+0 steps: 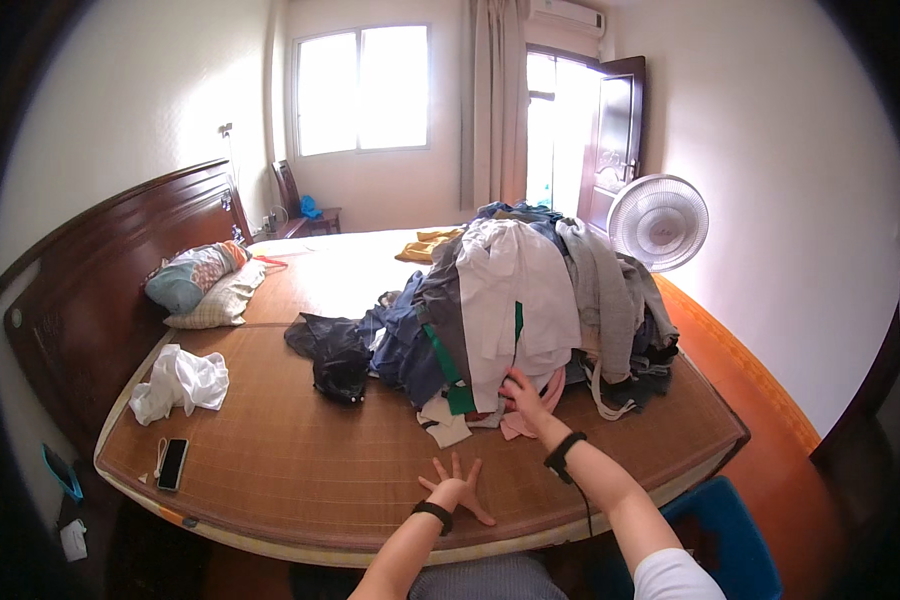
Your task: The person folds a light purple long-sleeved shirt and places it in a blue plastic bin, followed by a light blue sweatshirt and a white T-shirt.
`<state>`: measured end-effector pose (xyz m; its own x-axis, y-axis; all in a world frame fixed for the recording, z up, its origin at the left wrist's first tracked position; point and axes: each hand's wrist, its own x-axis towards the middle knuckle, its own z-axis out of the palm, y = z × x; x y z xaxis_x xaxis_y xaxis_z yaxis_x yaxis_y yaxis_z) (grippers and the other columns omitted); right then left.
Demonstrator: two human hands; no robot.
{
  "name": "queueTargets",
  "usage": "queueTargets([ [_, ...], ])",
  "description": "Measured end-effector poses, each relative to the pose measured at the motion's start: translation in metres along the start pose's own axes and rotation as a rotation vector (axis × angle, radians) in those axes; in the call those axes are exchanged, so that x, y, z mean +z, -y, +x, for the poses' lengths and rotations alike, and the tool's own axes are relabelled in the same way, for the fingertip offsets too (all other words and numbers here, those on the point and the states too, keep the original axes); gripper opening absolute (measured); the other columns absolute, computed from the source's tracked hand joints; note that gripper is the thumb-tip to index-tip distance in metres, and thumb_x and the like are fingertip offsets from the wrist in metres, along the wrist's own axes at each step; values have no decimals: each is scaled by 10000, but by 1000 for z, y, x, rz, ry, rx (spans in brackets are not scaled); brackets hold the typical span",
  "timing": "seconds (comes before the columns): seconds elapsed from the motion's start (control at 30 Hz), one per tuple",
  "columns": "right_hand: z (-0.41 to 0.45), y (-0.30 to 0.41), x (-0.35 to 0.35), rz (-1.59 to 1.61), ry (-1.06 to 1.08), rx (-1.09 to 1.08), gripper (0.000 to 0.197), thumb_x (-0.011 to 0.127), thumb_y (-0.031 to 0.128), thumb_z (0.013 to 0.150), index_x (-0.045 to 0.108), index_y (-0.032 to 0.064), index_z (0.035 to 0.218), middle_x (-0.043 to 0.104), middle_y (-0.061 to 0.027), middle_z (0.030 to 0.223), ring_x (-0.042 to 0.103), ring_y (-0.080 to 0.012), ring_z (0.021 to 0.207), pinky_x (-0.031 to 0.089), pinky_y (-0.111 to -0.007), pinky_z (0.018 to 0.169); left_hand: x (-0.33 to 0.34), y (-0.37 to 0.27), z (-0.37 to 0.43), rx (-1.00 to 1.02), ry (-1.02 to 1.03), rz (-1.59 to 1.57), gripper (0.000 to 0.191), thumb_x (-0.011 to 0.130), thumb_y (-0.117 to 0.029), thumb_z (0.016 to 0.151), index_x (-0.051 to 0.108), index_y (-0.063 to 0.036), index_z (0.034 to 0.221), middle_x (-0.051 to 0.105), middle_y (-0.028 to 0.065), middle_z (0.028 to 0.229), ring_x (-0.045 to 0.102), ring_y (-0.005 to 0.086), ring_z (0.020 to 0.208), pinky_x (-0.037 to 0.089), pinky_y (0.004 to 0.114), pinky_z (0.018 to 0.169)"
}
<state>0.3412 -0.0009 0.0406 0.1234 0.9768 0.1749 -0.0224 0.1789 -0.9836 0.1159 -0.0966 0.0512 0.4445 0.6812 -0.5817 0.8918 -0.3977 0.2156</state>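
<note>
A large heap of clothes lies on the bed's woven mat (270, 465). On its near side hangs a white garment (521, 277) with green trim, beside a dark grey one (442, 292) and a light grey garment (604, 300). My right hand (523, 396) touches the lower edge of the white garment; whether its fingers grip the cloth cannot be told. Pink cloth (517, 426) shows beneath that hand. My left hand (456, 487) rests on the mat near the front edge, fingers spread and holding nothing. Both wrists wear black bands.
Left on the mat are a crumpled white cloth (184, 381), a phone (172, 465) and pillows (210, 300). A black sheer garment (334, 352) borders the heap, and a yellow one (427, 244) lies behind. Rightward stand a fan (658, 223) and a blue stool (727, 536).
</note>
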Motion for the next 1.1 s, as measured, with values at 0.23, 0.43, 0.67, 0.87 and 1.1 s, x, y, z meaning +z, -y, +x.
queueTargets([
  [0.23, 72, 36, 54, 131, -366, 11, 366, 558, 244, 911, 469, 68, 1220, 579, -74, 933, 607, -178, 715, 470, -287, 603, 1, 6, 15, -8, 17, 1, 1540, 755, -783, 291, -140, -323, 1456, -259, 186, 1487, -261, 527, 1296, -4, 802, 885],
  [0.43, 55, 40, 34, -126, -103, -105, 193, 535, 214, 919, 469, 47, 848, 541, -49, 658, 568, -146, 544, 443, -265, 523, -2, -1, 4, -3, -1, -6, 1539, 757, -779, 300, -137, -308, 1460, -257, 194, 1485, -254, 517, 1305, -9, 797, 895],
  [0.67, -46, 45, -4, -231, 295, 6, 208, 529, 204, 923, 560, 5, 978, 588, -35, 790, 556, -114, 704, 448, -272, 619, 8, 14, 2, 92, -213, -30, 1491, 726, -798, 320, -15, -246, 1490, -133, 241, 1507, -201, 532, 1320, -28, 753, 946],
  [0.87, -176, 48, -17, -449, 797, 218, 239, 537, 207, 912, 587, -17, 979, 622, -41, 832, 571, -128, 754, 470, -283, 691, 26, 25, 2, 121, -338, -22, 1257, 671, -786, 474, 173, -223, 1482, -5, 175, 1538, -120, 442, 1382, -47, 669, 1034],
  [1.1, -283, 73, -15, -754, 722, 49, 190, 552, 168, 882, 605, -13, 907, 629, -207, 959, 588, -343, 868, 463, -357, 782, 62, 22, -16, 140, -438, 100, 927, 497, -671, 751, 220, -151, 1468, 155, 170, 1522, 71, 415, 1392, -5, 605, 1086],
])
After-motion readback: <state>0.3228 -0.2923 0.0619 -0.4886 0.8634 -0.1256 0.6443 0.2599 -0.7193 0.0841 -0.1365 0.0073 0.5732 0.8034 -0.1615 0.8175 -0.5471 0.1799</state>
